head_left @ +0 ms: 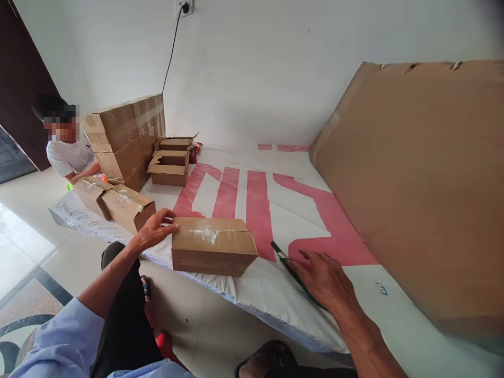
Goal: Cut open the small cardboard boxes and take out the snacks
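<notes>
Sheet [299,210] bare beyond taped box [212,251]; leaning cardboard [425,189] blocks right, seemingly.

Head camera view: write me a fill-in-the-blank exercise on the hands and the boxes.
1. The left hand rests on a taped cardboard ____.
2. The right hand lies on a dark green ____.
3. The banner under the box is white with ____ lettering.

Missing words: box; cutter; red.

The person's left arm wears a light blue sleeve [59,336] pushed up past the elbow, while the right forearm [366,341] is bare. Black trousers [122,320] cover the legs, and a dark sandal [264,359] shows at the bottom edge
</notes>
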The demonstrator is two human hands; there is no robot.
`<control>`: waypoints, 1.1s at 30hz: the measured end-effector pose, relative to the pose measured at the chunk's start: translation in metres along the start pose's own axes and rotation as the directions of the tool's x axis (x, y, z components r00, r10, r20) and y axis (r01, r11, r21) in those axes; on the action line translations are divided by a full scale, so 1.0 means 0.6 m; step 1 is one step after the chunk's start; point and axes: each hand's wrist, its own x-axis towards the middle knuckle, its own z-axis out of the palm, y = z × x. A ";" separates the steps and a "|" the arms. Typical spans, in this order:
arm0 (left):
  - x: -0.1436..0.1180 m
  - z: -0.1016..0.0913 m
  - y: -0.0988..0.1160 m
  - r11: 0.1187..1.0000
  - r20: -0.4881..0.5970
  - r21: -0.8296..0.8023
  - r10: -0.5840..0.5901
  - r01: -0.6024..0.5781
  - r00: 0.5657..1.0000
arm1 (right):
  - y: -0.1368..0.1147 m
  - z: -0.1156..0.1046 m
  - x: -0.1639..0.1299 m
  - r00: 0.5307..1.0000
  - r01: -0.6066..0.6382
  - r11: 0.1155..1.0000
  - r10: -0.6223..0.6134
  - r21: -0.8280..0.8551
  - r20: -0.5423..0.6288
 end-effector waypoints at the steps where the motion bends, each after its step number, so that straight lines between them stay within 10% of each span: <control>1: 0.002 -0.002 -0.014 0.994 -0.012 -0.113 -0.009 0.007 1.000 | 0.002 -0.005 -0.010 1.000 -0.011 1.000 0.011 -0.003 0.007; 7: 0.009 0.017 -0.070 0.936 -0.076 -0.352 -0.027 -0.002 0.997 | -0.001 -0.027 -0.054 0.989 -0.093 0.994 0.098 -0.051 0.111; 17: -0.005 0.026 -0.067 0.908 -0.062 -0.418 -0.008 -0.018 0.998 | -0.036 -0.045 -0.073 0.982 -0.183 0.980 0.186 -0.083 0.030; 23: -0.006 0.040 -0.071 0.874 -0.080 -0.485 -0.016 -0.024 0.997 | -0.090 -0.056 -0.054 0.923 -0.378 0.857 0.380 0.349 0.064; 28: 0.000 0.054 -0.073 0.850 -0.132 -0.525 -0.026 -0.048 0.991 | -0.195 -0.056 -0.040 0.940 -0.340 0.613 0.254 0.713 0.229; 33: -0.003 0.052 -0.070 0.837 -0.135 -0.545 -0.023 -0.055 0.991 | -0.262 -0.065 -0.044 0.968 -0.248 0.690 0.161 0.679 0.190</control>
